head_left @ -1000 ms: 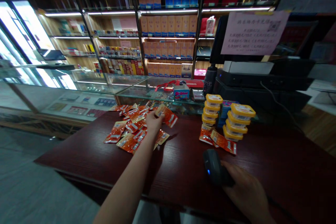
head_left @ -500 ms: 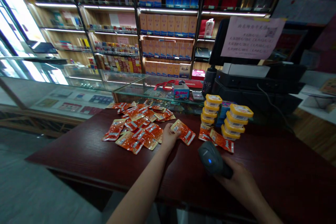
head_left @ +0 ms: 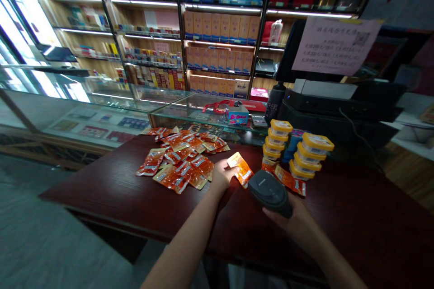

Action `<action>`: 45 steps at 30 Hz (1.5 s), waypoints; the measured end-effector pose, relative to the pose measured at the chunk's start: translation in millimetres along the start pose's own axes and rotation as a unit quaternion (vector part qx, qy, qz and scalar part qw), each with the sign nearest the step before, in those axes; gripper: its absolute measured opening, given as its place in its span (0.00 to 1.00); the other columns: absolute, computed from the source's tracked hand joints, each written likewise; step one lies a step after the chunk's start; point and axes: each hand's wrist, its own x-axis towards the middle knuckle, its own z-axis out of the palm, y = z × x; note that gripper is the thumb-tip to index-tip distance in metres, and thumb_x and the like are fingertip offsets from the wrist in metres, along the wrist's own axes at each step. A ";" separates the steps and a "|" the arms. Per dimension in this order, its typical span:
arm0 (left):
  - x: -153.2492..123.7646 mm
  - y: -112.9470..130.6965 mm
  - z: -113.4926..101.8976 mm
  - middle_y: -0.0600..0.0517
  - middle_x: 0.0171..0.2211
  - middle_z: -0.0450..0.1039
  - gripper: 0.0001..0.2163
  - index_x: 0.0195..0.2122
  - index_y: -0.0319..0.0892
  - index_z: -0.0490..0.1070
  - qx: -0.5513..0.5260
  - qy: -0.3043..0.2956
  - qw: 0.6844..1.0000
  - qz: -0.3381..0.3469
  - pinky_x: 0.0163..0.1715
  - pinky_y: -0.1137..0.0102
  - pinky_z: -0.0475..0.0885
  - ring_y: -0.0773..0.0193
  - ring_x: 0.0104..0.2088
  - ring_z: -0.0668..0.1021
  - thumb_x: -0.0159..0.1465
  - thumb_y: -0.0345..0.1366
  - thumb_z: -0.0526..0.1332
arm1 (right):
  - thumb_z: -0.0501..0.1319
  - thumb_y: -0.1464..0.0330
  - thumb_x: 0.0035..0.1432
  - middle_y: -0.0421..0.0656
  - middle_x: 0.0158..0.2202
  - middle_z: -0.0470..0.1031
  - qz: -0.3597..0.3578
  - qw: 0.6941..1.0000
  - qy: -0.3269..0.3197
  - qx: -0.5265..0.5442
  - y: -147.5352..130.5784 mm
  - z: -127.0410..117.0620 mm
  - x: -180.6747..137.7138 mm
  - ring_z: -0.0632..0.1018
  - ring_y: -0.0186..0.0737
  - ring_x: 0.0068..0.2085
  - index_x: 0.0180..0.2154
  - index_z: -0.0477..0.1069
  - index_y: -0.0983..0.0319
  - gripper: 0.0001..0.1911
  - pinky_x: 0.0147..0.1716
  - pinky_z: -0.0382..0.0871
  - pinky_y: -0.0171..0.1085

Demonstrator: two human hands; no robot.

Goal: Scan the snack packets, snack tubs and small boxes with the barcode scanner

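Observation:
My left hand [head_left: 222, 175] holds an orange snack packet [head_left: 240, 168] just above the dark red counter [head_left: 135, 198]. My right hand [head_left: 294, 222] grips a black barcode scanner [head_left: 269, 192], whose head points at the packet from close by on the right. A pile of several similar orange packets [head_left: 179, 160] lies on the counter to the left of my left hand. More orange packets [head_left: 288, 180] lie right of the scanner, in front of the tubs.
Two stacks of yellow-lidded tubs [head_left: 298, 151] stand at the counter's back right. Behind them is a black till machine [head_left: 342, 104] with a paper notice [head_left: 334, 45]. A glass display case [head_left: 142, 108] and lit shelves of boxes [head_left: 220, 40] fill the background.
My left hand lifted one packet from the pile and carried it right toward the scanner. My right hand raised the scanner and moved it up to the packet.

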 end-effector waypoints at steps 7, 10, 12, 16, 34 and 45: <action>0.5 -2.0 -0.1 0.46 0.33 0.79 0.14 0.32 0.36 0.74 -0.033 -0.009 0.999 -0.018 0.39 0.64 0.74 0.57 0.34 0.79 0.43 0.34 0.69 | 0.63 0.61 0.48 0.48 0.48 0.77 -0.026 1.000 0.001 0.017 -1.8 0.0 -2.8 0.76 0.49 0.50 0.46 0.73 0.61 0.22 0.52 0.67 0.48; 1.1 -3.6 -0.2 0.46 0.33 0.78 0.16 0.32 0.36 0.73 -0.060 -0.009 0.998 -0.034 0.37 0.66 0.73 0.59 0.33 0.79 0.42 0.35 0.70 | 0.63 0.61 0.48 0.47 0.46 0.78 -0.041 0.999 0.000 -0.020 -0.4 -3.6 -6.6 0.78 0.48 0.46 0.45 0.73 0.61 0.21 0.47 0.71 0.45; 1.3 -4.4 -0.1 0.47 0.33 0.78 0.17 0.33 0.37 0.72 -0.064 -0.006 0.998 -0.028 0.37 0.66 0.73 0.59 0.34 0.79 0.43 0.36 0.70 | 0.63 0.62 0.49 0.46 0.43 0.79 -0.050 0.994 -0.004 -0.093 6.1 -8.8 -10.3 0.79 0.47 0.42 0.43 0.73 0.59 0.18 0.42 0.72 0.42; 3.1 -6.9 -0.1 0.50 0.32 0.76 0.15 0.33 0.39 0.68 -0.034 0.019 0.999 0.002 0.37 0.67 0.73 0.61 0.34 0.78 0.47 0.40 0.68 | 0.58 0.70 0.51 0.44 0.41 0.79 -0.089 0.952 0.004 -0.292 33.3 -22.2 -19.7 0.79 0.46 0.40 0.44 0.71 0.58 0.16 0.37 0.71 0.42; 17.7 29.3 55.5 0.50 0.26 0.76 0.16 0.27 0.36 0.70 -0.124 -0.050 0.985 -0.105 0.29 0.71 0.76 0.66 0.26 0.78 0.42 0.38 0.73 | 0.57 0.75 0.50 0.44 0.37 0.77 -0.226 0.899 0.113 -0.358 85.4 -26.9 -27.3 0.77 0.42 0.37 0.49 0.64 0.60 0.22 0.35 0.69 0.39; 56.8 0.9 123.8 0.47 0.26 0.76 0.10 0.34 0.33 0.74 -0.025 -0.067 0.993 -0.089 0.33 0.67 0.75 0.64 0.27 0.78 0.51 0.29 0.67 | 0.58 0.74 0.51 0.42 0.33 0.76 -0.254 0.890 0.134 -0.353 83.2 -28.9 -25.8 0.76 0.41 0.33 0.49 0.63 0.61 0.21 0.32 0.66 0.38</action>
